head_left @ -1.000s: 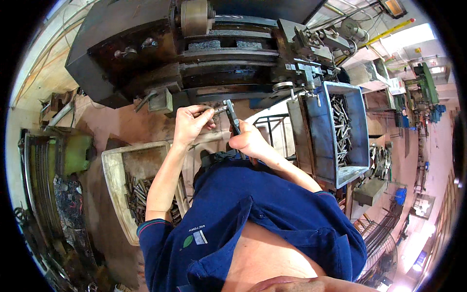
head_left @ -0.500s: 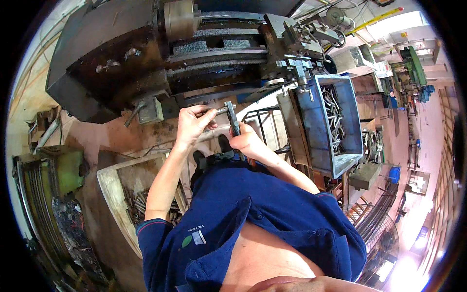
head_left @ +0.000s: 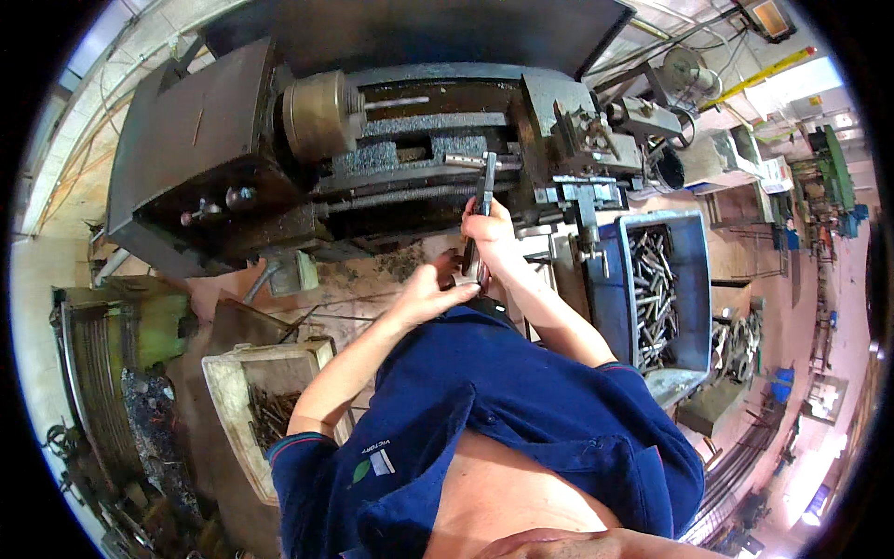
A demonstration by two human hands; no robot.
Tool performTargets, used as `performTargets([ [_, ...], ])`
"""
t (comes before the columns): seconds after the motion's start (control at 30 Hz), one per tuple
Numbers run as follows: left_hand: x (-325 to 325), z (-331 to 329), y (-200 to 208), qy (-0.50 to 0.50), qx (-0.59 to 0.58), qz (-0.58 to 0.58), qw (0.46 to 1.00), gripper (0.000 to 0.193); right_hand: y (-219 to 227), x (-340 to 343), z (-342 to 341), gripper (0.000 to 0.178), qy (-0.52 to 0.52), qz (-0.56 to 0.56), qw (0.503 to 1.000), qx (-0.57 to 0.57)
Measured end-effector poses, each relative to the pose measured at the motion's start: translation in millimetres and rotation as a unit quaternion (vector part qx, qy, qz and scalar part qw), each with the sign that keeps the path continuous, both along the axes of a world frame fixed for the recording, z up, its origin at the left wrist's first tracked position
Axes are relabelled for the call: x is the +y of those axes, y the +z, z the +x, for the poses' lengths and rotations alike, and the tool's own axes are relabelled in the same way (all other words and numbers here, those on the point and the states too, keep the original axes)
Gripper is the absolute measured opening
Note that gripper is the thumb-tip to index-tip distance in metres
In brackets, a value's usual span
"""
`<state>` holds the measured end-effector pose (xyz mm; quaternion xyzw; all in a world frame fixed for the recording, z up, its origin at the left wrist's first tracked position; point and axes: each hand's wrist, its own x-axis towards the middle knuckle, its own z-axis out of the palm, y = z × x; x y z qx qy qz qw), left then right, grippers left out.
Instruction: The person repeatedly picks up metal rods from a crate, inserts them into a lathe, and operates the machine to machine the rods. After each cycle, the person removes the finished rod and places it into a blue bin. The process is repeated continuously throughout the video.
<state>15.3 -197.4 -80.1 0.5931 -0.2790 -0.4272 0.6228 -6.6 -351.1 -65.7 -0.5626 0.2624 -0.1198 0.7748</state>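
One right hand is clasping a long dark metal tool, now seemingly carrying a silver metal rod alone. The left hand is shifting nearer, its grip unclear.

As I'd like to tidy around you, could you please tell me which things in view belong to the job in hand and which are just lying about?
Seemingly in the job:
tool, in the right hand, left hand near its lower end
rod, at the tool's head
lathe
blue bin and pale bin, both holding metal pieces

Apparently apart:
yellow pole
grey block
green machine, far right
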Motion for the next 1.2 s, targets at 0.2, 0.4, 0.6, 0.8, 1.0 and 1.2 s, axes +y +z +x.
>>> performTargets([
  [0.2, -64.7, 23.9, -4.2, 0.039, 0.144, -0.048, 0.988, 0.064, -3.3, -39.4, 43.3, 0.018, 0.020, -0.085, 0.996, 0.025],
  [0.4, -85.5, 45.1, -12.7, 0.043, 0.197, -0.064, 0.977, 0.067, 21.2, -48.7, 53.3, 0.033, 0.037, -0.054, 0.998, 0.014],
  [0.6, -91.1, 58.2, 6.6, 0.060, 0.197, -0.082, 0.975, 0.058, 9.4, -56.2, 74.6, 0.030, 0.028, -0.163, 0.986, 0.006],
  [0.8, -75.8, 68.5, 4.4, 0.032, 0.236, -0.073, 0.968, 0.079, 24.0, -39.4, 86.6, 0.030, 0.035, -0.101, 0.992, 0.065],
  [1.0, -47.1, 79.7, 2.0, 0.076, 0.209, -0.081, 0.972, 0.072, 19.2, -12.3, 107.0, 0.031, 0.078, -0.154, 0.980, 0.103],
  [1.2, -36.8, 86.0, -1.3, 0.061, 0.216, -0.093, 0.970, 0.069, 28.6, -1.1, 111.0, 0.032, 0.086, -0.170, 0.976, 0.108],
])
